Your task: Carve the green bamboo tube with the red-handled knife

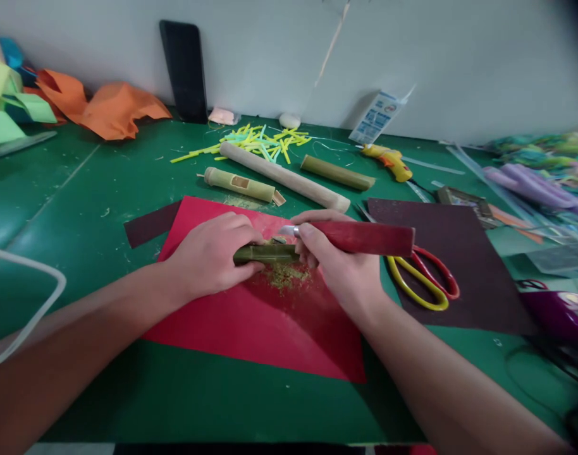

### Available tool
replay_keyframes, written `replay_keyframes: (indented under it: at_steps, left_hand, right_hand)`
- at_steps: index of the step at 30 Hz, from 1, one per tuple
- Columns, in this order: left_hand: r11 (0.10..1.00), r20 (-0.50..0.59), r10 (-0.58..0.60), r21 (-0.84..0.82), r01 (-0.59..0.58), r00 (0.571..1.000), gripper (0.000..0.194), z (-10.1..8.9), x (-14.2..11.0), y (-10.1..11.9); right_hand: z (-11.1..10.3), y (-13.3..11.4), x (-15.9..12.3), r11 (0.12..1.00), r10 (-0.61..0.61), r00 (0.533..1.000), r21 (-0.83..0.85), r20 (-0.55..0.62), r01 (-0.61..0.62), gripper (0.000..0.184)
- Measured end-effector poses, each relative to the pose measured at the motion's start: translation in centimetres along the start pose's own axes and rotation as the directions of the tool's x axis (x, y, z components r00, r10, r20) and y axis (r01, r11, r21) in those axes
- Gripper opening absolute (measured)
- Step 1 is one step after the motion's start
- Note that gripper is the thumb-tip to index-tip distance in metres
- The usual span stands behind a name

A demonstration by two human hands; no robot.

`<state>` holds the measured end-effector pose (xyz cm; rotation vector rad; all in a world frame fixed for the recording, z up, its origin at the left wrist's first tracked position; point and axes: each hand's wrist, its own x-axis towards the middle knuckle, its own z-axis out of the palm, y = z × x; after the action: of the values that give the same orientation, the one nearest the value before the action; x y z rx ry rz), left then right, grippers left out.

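Note:
A short green bamboo tube (270,254) lies across the red paper (251,335), its left end gripped by my left hand (217,253). My right hand (339,265) is closed round a carving knife (360,237) with a thick red handle. The knife's short blade points left, just above the tube's upper side, where a small dark opening or cut shows. Some fingers of the right hand rest by the tube's right end and partly hide it. Fine greenish shavings (285,277) are scattered on the paper below the tube.
Behind the paper lie a cut bamboo tube (239,183), a pale wooden rod (284,175) and another bamboo piece (337,172). Scissors (424,278) rest on dark paper (479,284) at right, near a yellow glue gun (388,162). A phone (183,72) leans on the wall.

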<state>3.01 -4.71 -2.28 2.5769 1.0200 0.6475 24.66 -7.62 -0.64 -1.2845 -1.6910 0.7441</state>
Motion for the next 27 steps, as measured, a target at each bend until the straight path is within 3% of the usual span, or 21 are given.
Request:
replay_keyframes:
  at_steps: [2, 6, 11, 14, 19, 27]
  left_hand:
    - [0.999, -0.002, 0.026, 0.020, -0.026, 1.000, 0.023, 0.1, -0.1, -0.1]
    - [0.997, -0.004, 0.054, 0.046, -0.054, 0.999, 0.026, 0.3, 0.0, -0.2]
    - [0.997, 0.006, 0.058, 0.060, -0.058, 0.998, 0.024, 0.6, 0.1, 0.1]
    - [0.995, 0.014, 0.052, 0.090, -0.053, 0.999, 0.020, 0.6, 0.1, 0.6]
    - [0.989, 0.043, 0.060, 0.133, -0.065, 0.997, 0.013, 0.5, 0.2, 1.2]
    - [0.987, 0.066, 0.052, 0.151, -0.061, 0.996, 0.010, 0.5, 0.3, 1.3]
  right_hand:
    - [-0.3, -0.3, 0.1, 0.992, 0.075, 0.996, 0.106, -0.037, -0.071, 0.014]
    - [-0.3, -0.8, 0.5, 0.994, 0.038, 0.999, 0.108, -0.029, -0.035, 0.004]
    - [0.4, -0.9, 0.6, 0.989, 0.127, 0.986, 0.091, -0.106, -0.117, 0.022]
    - [0.7, -0.9, 0.5, 0.991, 0.125, 0.978, 0.063, -0.168, -0.116, 0.019]
    - [0.9, -0.8, 0.4, 0.998, 0.064, 0.991, -0.003, -0.116, -0.065, 0.019]
    - [1.0, -0.6, 0.7, 0.991, 0.114, 0.990, 0.079, -0.080, -0.107, 0.020]
